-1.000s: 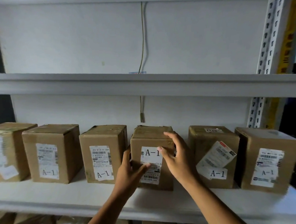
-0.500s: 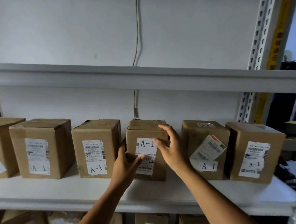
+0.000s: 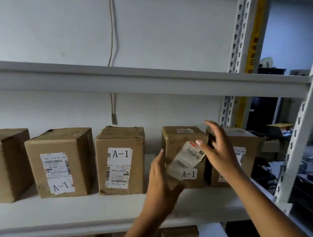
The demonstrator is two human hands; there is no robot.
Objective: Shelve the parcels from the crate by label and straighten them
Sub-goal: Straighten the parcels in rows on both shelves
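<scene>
Parcel with the skewed A-1 label stands near the right end of the shelf, between both hands, its taller axis upright. Left hand presses spread fingers on its lower left front corner; right hand hovers spread at its right edge, contact unclear. No crate is in view.

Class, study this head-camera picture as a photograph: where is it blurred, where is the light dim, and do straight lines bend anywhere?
Head view: both hands are motion-smeared, the right hand most at its fingertips; the A-1 label on the middle parcel stays legible. Light is dim and bluish, darkest between the two rightmost parcels. The upper shelf slopes and the right upright leans, showing wide-angle distortion.
</scene>
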